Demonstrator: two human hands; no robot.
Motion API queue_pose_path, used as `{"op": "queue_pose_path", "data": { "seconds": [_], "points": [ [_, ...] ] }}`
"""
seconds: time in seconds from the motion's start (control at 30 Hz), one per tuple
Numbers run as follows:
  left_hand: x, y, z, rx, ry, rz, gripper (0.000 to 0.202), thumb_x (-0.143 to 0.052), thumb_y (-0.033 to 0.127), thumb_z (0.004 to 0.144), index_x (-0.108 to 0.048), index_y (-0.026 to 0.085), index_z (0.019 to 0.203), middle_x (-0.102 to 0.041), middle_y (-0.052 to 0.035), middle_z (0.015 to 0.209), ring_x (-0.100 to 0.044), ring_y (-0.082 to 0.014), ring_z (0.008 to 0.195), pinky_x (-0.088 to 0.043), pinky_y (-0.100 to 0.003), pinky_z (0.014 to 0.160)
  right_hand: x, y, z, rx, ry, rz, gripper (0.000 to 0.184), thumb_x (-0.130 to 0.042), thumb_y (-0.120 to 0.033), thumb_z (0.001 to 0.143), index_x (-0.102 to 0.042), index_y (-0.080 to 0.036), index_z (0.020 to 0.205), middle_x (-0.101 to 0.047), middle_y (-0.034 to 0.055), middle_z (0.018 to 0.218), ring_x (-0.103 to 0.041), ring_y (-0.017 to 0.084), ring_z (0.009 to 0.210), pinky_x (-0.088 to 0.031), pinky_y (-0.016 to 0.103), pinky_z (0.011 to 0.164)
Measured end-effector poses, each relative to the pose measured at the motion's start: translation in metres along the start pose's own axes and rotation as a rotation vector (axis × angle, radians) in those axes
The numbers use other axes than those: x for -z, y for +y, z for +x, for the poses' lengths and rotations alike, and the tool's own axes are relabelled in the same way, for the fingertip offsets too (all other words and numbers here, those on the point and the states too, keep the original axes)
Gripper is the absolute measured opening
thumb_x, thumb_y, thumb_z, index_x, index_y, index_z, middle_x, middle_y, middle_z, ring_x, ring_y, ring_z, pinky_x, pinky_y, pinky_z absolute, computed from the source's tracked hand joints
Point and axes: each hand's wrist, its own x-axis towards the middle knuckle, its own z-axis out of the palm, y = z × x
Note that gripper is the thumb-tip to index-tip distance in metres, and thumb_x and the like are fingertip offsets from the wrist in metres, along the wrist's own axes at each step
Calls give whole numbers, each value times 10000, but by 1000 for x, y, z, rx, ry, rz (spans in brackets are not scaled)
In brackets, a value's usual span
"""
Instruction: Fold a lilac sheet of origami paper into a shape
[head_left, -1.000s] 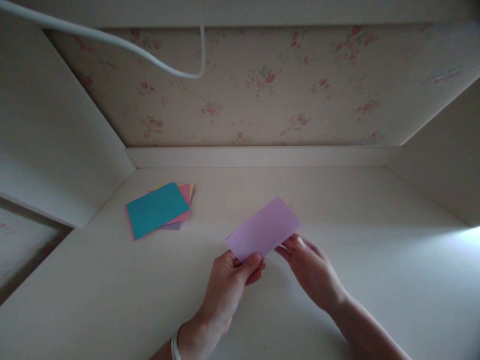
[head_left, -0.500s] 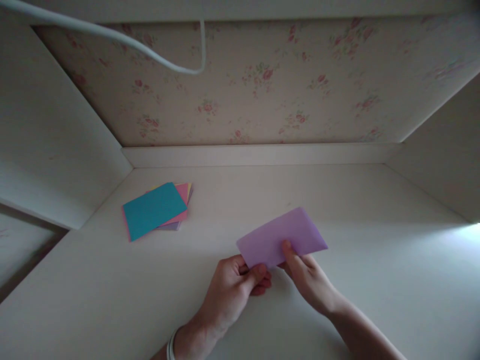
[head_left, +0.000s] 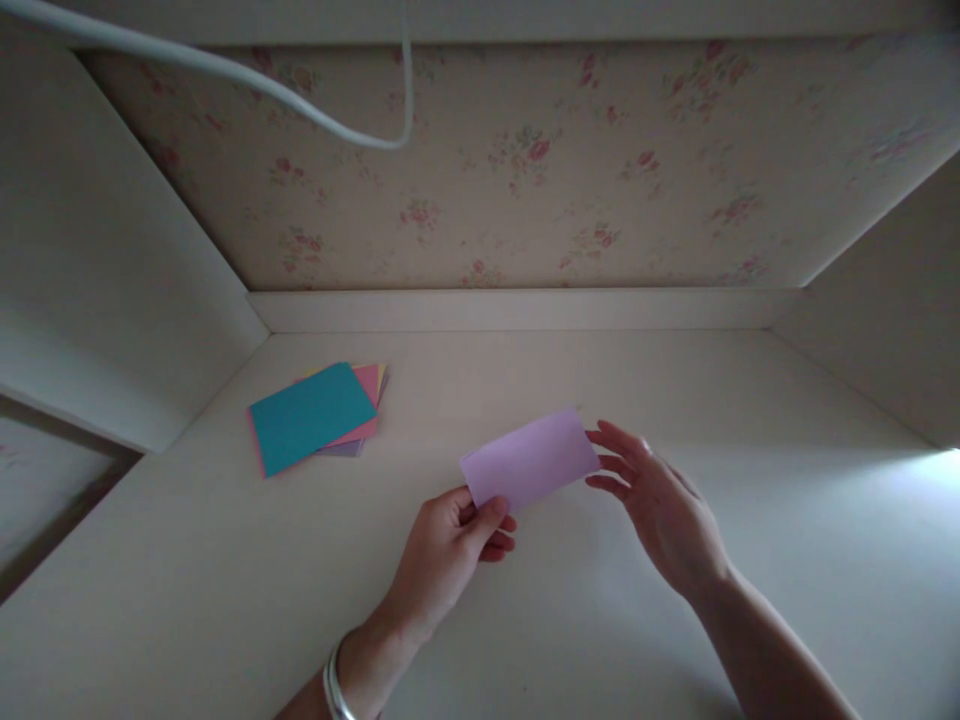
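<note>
A rectangular piece of purple paper (head_left: 529, 458) is held tilted above the table, its right end higher in view. My left hand (head_left: 456, 545) grips its lower left corner, thumb on top and fingers curled underneath. At the paper's right edge is my right hand (head_left: 660, 500), fingers spread and open; whether the fingertips touch the paper I cannot tell. To the left lies a loose stack of coloured papers: a teal sheet (head_left: 313, 418) on top, with pink, yellow and purple edges showing below it.
The white tabletop (head_left: 450, 640) meets a low ledge (head_left: 525, 311) and a wall with floral wallpaper (head_left: 480, 180). White side panels stand left and right. A white cable (head_left: 300, 105) hangs across the upper left. A bracelet (head_left: 335, 680) circles my left wrist.
My right hand has let go of the purple paper and moved right, its fingers spreading. The paper, in my left hand, has shifted slightly left and looks shorter.
</note>
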Motion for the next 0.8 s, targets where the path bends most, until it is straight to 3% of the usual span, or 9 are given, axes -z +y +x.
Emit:
{"op": "queue_pose_path", "data": {
  "seconds": [0.2, 0.33, 0.43, 0.57, 0.8],
  "points": [
    [1, 2, 0, -25, -6, 49, 322, -660, 430, 879, -684, 112, 922, -739, -95, 841, -716, -178, 700, -563, -255, 624, 2, 12, 0, -15, 35, -226, 524, -813, -436, 758, -696, -269, 1240, -703, 58, 1164, -647, 171, 847, -545, 346, 817],
    [3, 2, -1, -33, -10, 54, 328, -648, 435, 893, -673, 114, 954, -732, -90, 859, -716, -176, 710, -567, -255, 627, 3, 12, 1, 35, -12, -323, 405, -782, -464, 771, -762, -221, 1094, -685, 83, 1156, -635, 189, 873, -541, 345, 805],
    [4, 1, -2, -27, -32, 54, 335, -637, 445, 899, -665, 117, 960, -728, -89, 874, -715, -176, 719, -572, -259, 632, 0, 11, 0, 13, -9, -331, 377, -796, -461, 750, -763, -217, 1035, -695, 73, 1078, -636, 181, 848, -534, 325, 781],
    [3, -2, -1, -9, -59, 62, 368, -635, 477, 897, -653, 122, 990, -725, -92, 882, -712, -178, 722, -570, -263, 634, 1, 14, 0, -22, 60, -263, 482, -815, -461, 732, -722, -239, 1149, -677, 37, 988, -634, 165, 834, -523, 302, 785],
    [3, -5, 2, 2, -51, 80, 468, -630, 564, 880, -647, 133, 1061, -727, -100, 897, -708, -190, 731, -567, -276, 639, 2, 15, -2, 9, -11, -406, 441, -727, -508, 815, -755, -226, 1153, -659, 93, 1214, -616, 244, 1088, -510, 305, 870]
  ]
}}
